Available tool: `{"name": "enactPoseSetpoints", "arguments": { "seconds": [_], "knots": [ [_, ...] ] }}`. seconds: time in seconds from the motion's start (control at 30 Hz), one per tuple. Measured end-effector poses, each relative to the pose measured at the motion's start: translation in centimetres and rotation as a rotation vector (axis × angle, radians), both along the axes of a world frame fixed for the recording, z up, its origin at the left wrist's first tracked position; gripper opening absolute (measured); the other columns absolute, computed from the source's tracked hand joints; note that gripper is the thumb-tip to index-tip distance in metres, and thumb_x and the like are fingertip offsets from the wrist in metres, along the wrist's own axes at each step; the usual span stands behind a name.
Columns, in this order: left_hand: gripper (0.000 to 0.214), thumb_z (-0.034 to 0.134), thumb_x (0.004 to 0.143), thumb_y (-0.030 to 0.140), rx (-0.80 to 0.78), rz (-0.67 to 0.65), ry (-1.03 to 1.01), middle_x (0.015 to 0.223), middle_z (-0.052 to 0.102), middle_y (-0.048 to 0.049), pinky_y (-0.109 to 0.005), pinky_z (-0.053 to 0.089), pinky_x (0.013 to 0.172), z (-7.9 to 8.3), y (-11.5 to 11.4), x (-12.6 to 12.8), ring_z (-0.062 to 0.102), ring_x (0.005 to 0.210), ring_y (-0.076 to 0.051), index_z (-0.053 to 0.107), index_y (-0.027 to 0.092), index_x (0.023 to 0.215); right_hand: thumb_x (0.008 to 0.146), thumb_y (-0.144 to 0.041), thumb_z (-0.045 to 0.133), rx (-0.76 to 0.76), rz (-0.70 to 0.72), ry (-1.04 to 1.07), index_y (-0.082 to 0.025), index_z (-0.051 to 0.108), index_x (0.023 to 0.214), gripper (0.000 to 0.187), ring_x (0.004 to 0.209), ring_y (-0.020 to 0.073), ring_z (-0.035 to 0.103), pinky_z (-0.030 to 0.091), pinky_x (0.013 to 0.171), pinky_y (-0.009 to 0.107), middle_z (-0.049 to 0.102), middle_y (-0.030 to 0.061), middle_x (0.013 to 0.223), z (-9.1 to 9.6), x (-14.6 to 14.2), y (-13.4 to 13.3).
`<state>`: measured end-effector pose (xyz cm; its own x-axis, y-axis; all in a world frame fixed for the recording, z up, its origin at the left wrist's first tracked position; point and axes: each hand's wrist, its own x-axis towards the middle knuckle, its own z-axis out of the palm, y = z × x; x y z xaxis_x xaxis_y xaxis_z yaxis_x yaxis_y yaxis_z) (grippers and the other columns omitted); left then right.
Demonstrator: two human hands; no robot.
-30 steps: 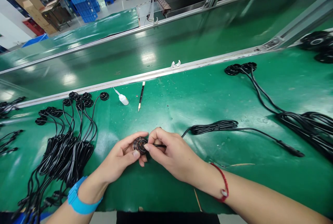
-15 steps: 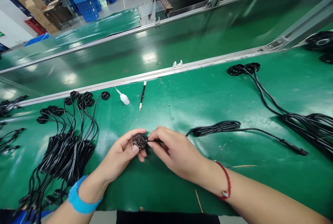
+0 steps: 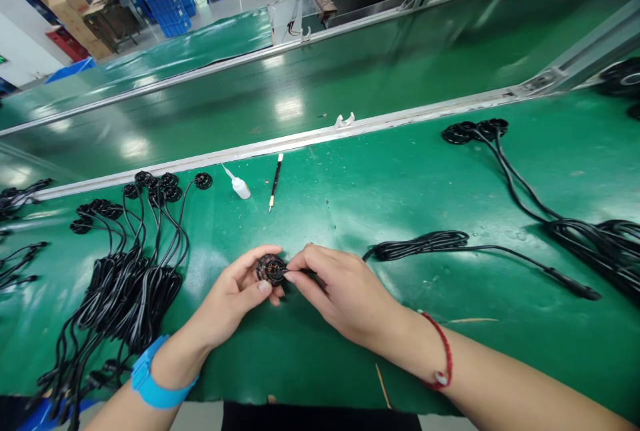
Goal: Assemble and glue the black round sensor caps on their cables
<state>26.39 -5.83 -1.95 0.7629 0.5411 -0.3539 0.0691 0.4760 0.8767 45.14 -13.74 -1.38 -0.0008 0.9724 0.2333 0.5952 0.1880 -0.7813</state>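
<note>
Just in from the middle of the near edge of the counter [image 3: 300, 364], the left hand [image 3: 234, 294] holds a round black part [image 3: 271, 269] up off the surface. Its fingers curl around the rim, with the thumb on the near side; this leaves the open face in view, probably so that its inside can be seen and reached.

The right hand [image 3: 345, 291] has thumb and index finger pinched narrow on the end of a black cord [image 3: 423, 245] at the part's right side, a grip that suits fine control. Whether the end is fastened there cannot be told. Beyond that hand the cord lies in a coil, its plug [image 3: 573, 283] pointing to the right edge; bunched so, it likely tugs little on the part.

A white bottle [image 3: 241, 187] and a pen-like tool [image 3: 275, 182] lie by the far edge, seemingly within reach yet out of the arms' way. Toward the left edge, bundled cords [image 3: 130, 297] lie side by side with their round ends [image 3: 157, 189] at the far edge, perhaps against tangling.
</note>
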Motion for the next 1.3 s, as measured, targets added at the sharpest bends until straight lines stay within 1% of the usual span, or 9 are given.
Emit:
{"name": "enactPoseSetpoints", "arguments": {
  "seconds": [0.2,0.33,0.43,0.5,0.6,0.7,0.83,1.1,1.3],
  "knots": [
    [0.043,0.069,0.085,0.03,0.011,0.008,0.008,0.09,0.065,-0.0025,-0.023,0.048,0.076,0.1,0.0,0.0,0.061,0.078,-0.011,0.058,0.025,0.126,0.09,-0.014,0.053,0.001,-0.009,-0.007,-0.021,0.054,0.083,0.011,0.063,0.0134,0.059,0.042,0.057,0.023,0.065,-0.0006,0.074,0.0,0.0,-0.1],
    [0.042,0.07,0.084,0.033,-0.006,-0.002,0.019,0.088,0.065,-0.0025,-0.023,0.048,0.075,0.2,-0.1,0.1,0.061,0.077,-0.011,0.06,0.024,0.125,0.093,-0.016,0.049,0.01,-0.008,0.011,-0.021,0.055,0.084,0.011,0.065,0.0138,0.06,0.043,0.058,0.024,0.066,0.0008,0.076,-0.1,0.0,-0.1],
    [0.044,0.071,0.083,0.034,-0.019,-0.009,0.015,0.089,0.065,-0.0028,-0.023,0.048,0.075,0.3,-0.1,0.0,0.061,0.076,-0.011,0.06,0.024,0.124,0.092,-0.016,0.05,-0.017,-0.005,0.031,-0.021,0.054,0.083,0.011,0.064,0.0134,0.059,0.042,0.057,0.023,0.065,0.0004,0.075,0.1,0.0,-0.1],
    [0.044,0.071,0.083,0.033,-0.025,-0.02,0.006,0.088,0.065,-0.0028,-0.023,0.048,0.075,0.3,-0.1,0.0,0.061,0.075,-0.011,0.06,0.024,0.125,0.09,-0.015,0.052,-0.062,-0.006,0.08,-0.022,0.054,0.081,0.01,0.061,0.0126,0.058,0.041,0.056,0.023,0.064,-0.0013,0.073,0.3,0.0,-0.1],
    [0.044,0.07,0.085,0.032,-0.029,-0.043,-0.009,0.087,0.065,-0.003,-0.023,0.048,0.074,0.2,0.0,-0.1,0.06,0.075,-0.011,0.059,0.025,0.126,0.088,-0.013,0.056,-0.15,0.008,0.225,-0.022,0.052,0.078,0.014,0.06,0.0116,0.058,0.04,0.057,0.022,0.063,-0.004,0.069,0.5,0.0,0.0],
    [0.044,0.069,0.084,0.031,-0.031,-0.044,-0.011,0.088,0.065,-0.0036,-0.024,0.048,0.074,0.1,0.0,-0.1,0.06,0.076,-0.012,0.059,0.025,0.127,0.087,-0.014,0.057,-0.202,0.023,0.331,-0.022,0.052,0.076,0.015,0.062,0.0116,0.059,0.041,0.057,0.022,0.063,-0.0045,0.068,0.6,0.0,0.0],
    [0.044,0.07,0.083,0.031,-0.034,-0.041,-0.016,0.088,0.065,-0.0045,-0.025,0.048,0.072,0.1,-0.1,-0.1,0.06,0.076,-0.013,0.06,0.023,0.126,0.087,-0.015,0.056,-0.239,0.005,0.361,-0.022,0.052,0.076,0.013,0.061,0.0119,0.058,0.041,0.056,0.023,0.064,-0.0037,0.069,0.6,-0.2,-0.1],
    [0.044,0.074,0.079,0.029,-0.04,-0.004,-0.014,0.091,0.065,-0.0059,-0.027,0.05,0.07,0.3,-0.2,0.2,0.06,0.075,-0.015,0.063,0.021,0.121,0.086,-0.013,0.053,-0.273,-0.032,0.485,-0.023,0.048,0.075,0.015,0.058,0.0111,0.059,0.042,0.054,0.022,0.062,-0.0056,0.064,1.0,-0.9,-0.2],
    [0.046,0.077,0.076,0.031,-0.05,0.002,0.003,0.094,0.065,-0.0074,-0.029,0.051,0.07,0.6,-0.3,0.4,0.06,0.075,-0.016,0.065,0.019,0.119,0.086,-0.016,0.053,-0.305,-0.042,0.53,-0.023,0.048,0.077,0.012,0.056,0.0122,0.058,0.042,0.052,0.023,0.062,-0.0048,0.063,0.6,-1.1,-0.5]
  ]
}}
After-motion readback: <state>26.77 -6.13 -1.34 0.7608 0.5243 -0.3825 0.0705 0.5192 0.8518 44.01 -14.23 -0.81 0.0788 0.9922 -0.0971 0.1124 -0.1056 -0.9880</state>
